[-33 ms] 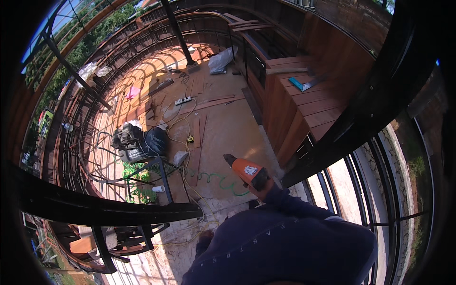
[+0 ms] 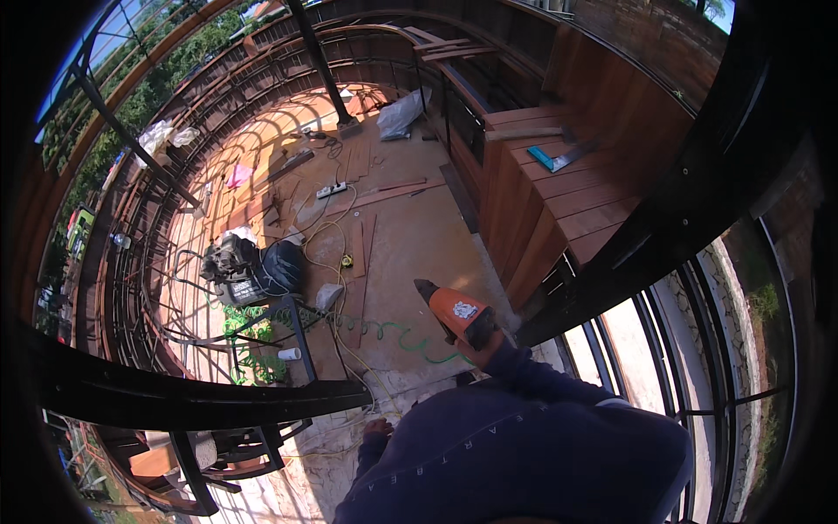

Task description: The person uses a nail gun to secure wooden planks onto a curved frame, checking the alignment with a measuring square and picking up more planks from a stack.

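My right hand (image 2: pixel 483 348) grips an orange-and-black power tool (image 2: pixel 456 310), its dark nose pointing forward and left. A coiled green hose (image 2: pixel 397 336) runs across the floor toward it. My left hand (image 2: pixel 379 426) hangs small and shadowed beside my dark sweatshirt, fingers curled; anything in them is too small to make out. A teal-handled square (image 2: pixel 548 159) lies on the slatted wooden bench (image 2: pixel 594 199) to the right, near a loose piece of wood (image 2: pixel 524 133).
A black compressor (image 2: pixel 249 266) stands on the floor (image 2: pixel 410 244) ahead-left, among cords, a power strip (image 2: pixel 332 189), a tape measure (image 2: pixel 346 260), boards (image 2: pixel 367 244) and plastic sheeting (image 2: pixel 400 113). Black metal beams (image 2: pixel 201 389) cross both near sides. A post (image 2: pixel 327 70) and curved slatted railings bound the space.
The view has shifted slightly. My left hand sits a little higher, and the power tool in my right hand is nearly where it was.
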A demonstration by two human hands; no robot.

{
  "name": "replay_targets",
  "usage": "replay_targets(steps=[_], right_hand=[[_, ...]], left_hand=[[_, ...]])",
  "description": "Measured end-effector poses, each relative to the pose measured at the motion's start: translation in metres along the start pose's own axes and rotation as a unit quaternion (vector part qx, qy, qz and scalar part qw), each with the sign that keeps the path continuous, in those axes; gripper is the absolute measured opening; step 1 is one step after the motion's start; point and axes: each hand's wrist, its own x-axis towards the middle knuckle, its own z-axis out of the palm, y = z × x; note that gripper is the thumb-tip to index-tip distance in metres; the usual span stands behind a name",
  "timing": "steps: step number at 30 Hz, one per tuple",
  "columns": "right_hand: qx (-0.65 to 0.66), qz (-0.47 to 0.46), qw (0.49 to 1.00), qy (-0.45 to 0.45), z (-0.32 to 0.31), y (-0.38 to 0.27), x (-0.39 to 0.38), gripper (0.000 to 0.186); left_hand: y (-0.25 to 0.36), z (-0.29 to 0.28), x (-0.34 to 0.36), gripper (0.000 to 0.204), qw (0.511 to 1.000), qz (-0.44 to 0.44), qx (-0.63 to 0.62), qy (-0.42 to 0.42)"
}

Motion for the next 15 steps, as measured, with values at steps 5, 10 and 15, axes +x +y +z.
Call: replay_targets(steps=[5,10,15], right_hand=[[0.217,0.316,0.922,0.052,0.01,0.024,0.068,0.022],[0.297,0.307,0.89,0.158,0.036,0.044,0.147,0.023],[0.228,0.32,0.891,0.229,0.066,0.06,0.237,0.032]], left_hand=[[0.115,-0.097,0.089,0.029,0.9,-0.123,-0.401,0.119],[0.023,-0.146,0.187,0.018,0.981,-0.11,-0.156,-0.047],[0.005,-0.221,0.263,0.017,0.976,-0.116,0.15,-0.11]])
